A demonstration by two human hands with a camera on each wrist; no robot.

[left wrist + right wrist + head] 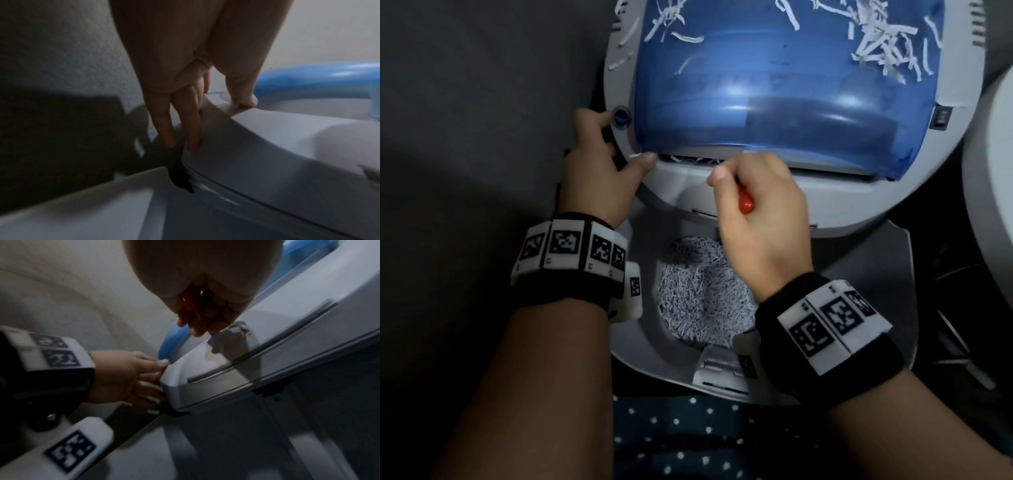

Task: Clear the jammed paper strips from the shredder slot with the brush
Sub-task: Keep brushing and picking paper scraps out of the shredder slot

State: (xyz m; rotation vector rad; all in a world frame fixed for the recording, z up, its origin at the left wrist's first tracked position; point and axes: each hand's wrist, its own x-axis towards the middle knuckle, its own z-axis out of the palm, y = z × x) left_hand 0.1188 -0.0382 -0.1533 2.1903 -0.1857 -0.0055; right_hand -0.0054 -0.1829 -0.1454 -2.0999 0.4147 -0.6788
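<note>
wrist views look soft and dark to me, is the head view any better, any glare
Head view: dim but the sharpest, with white glare patches on the blue cover and a dark left side. Left wrist view: blurred and dim, the left hand casting a heavy shadow on the wall. Right wrist view: motion-smeared along the shredder, the right hand underexposed.

A dim, dark grey textured floor [482, 102] fills the left side of the scene, with a heavy shadow lying across its near part. In the left wrist view the same surface looks like pale, grainy carpet [61, 48]. At the far right stands a white rounded object [993, 188], cut off by the edge. Near the bottom lies dark teal fabric with white polka dots [688, 438]. Light is low and cool.
</note>
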